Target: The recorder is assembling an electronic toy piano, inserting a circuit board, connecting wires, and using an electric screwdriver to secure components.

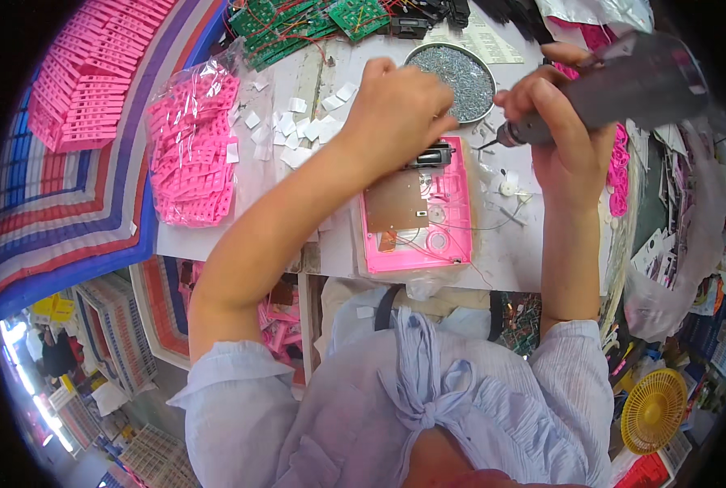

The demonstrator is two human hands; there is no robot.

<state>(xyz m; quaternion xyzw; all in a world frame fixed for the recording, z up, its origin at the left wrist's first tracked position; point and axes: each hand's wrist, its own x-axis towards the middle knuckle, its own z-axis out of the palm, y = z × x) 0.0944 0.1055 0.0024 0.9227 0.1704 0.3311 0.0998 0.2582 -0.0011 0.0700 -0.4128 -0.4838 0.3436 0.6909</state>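
- right fingers grasp a black electric screwdriver; left fingers: cannot tell
- below left fingers, brown board placed, pink housing open; fastening seems unfinished

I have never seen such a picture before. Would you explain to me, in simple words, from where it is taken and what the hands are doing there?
There is no machine here, only a person's bare hands. A wide fisheye camera on the head looks down, so straight edges look bent. The right hand holds a dark power tool, apparently a screwdriver, with its thin tip near an open pink housing. The left hand is at the housing's upper end; whether it grips something is hard to tell. Also on the table are white pieces, bagged pink parts, green circuit boards and many small grey metal pieces.
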